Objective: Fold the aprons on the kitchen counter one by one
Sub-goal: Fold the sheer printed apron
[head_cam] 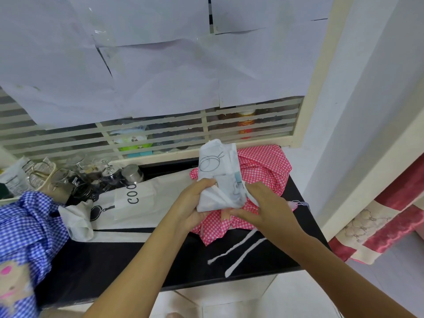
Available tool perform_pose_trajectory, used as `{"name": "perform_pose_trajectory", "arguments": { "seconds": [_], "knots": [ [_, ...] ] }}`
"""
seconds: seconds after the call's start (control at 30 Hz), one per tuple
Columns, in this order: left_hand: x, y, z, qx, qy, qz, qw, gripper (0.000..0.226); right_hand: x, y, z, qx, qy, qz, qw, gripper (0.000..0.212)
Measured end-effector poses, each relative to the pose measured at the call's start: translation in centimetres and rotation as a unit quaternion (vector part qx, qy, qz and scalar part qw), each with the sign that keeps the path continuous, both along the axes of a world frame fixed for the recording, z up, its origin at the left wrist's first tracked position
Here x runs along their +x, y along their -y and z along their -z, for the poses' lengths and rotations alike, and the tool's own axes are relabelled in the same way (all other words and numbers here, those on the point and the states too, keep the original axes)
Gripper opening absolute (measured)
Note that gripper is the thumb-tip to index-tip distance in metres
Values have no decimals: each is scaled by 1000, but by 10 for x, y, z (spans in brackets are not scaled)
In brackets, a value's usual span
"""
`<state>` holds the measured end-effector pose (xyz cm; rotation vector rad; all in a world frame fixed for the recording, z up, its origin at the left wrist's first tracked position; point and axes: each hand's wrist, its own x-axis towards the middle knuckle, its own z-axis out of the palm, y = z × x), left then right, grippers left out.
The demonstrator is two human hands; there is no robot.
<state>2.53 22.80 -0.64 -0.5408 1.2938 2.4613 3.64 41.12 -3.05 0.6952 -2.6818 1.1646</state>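
I hold a white apron with drawn kitchen utensils (218, 171), folded into a narrow bundle and lifted above the black counter (128, 255). My left hand (195, 203) grips its lower left edge. My right hand (263, 205) pinches its right side, where a white strap runs off. Two white straps (238, 251) trail over the counter. Under the bundle lies a crumpled pink checked apron (261, 171). A white apron printed "COO" (142, 203) lies flat to the left. A blue checked apron (29, 226) is heaped at the far left.
Glasses, a steel cup (132, 173) and jars crowd the counter's back left. A louvred window (160, 134) covered with paper sheets stands behind. A red patterned curtain (380, 226) hangs at the right, past the counter's end. The counter's front edge runs just below my forearms.
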Motion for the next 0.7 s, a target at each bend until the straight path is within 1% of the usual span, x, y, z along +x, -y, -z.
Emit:
{"name": "perform_pose_trajectory", "arguments": {
  "seconds": [0.03, 0.1, 0.17, 0.23, 0.3, 0.33, 0.37, 0.4, 0.43, 0.47, 0.5, 0.53, 0.6, 0.63, 0.67, 0.7],
  "knots": [
    [3, 0, 0, -7, 11, 6, 1000, 33, 0, 2, 0, 14, 4, 2, 1000, 71],
    [8, -1, 2, -22, 24, 27, 999, 43, -1, 4, 2, 20, -2, 9, 1000, 84],
    [11, 1, 3, -22, 31, 49, 998, 59, -3, 4, 4, 0, -13, 10, 1000, 76],
    [10, 7, 2, 7, 36, 70, 997, 76, -3, 4, 3, -17, -20, 8, 1000, 67],
    [9, 15, -3, 47, 37, 69, 996, 87, -3, 5, -2, -11, -48, 2, 999, 65],
    [10, 19, -8, 67, 32, 72, 995, 83, -4, 5, -4, -1, -77, -10, 997, 63],
    [10, 21, -11, 63, 21, 75, 995, 68, -4, 5, -6, 17, -106, -26, 994, 60],
    [11, 23, -14, 30, 14, 79, 996, 47, -4, 4, -9, 35, -121, -48, 991, 56],
    [8, 23, -13, -31, 15, 75, 997, 24, -5, 4, -12, 50, -110, -67, 990, 51],
    [7, 24, -12, -102, 22, 51, 993, 13, -6, 3, -15, 57, -83, -79, 992, 46],
    [6, 28, -9, -159, 19, 21, 987, 19, -7, 1, -19, 63, -46, -81, 994, 43],
    [4, 31, -7, -189, 8, -1, 982, 21, -10, -3, -22, 76, -10, -70, 995, 39],
    [0, 40, 0, -226, -48, -58, 971, 12, -18, -13, -31, 126, 62, -51, 989, 22],
    [0, 46, 4, -246, -82, -95, 961, 17, -22, -19, -37, 130, 96, -51, 986, 25],
    [1, 51, 9, -271, -106, -121, 949, 22, -25, -27, -43, 109, 130, -52, 984, 33],
    [4, 55, 12, -304, -130, -138, 934, 24, -26, -33, -49, 61, 161, -48, 984, 40]
  ]
}}
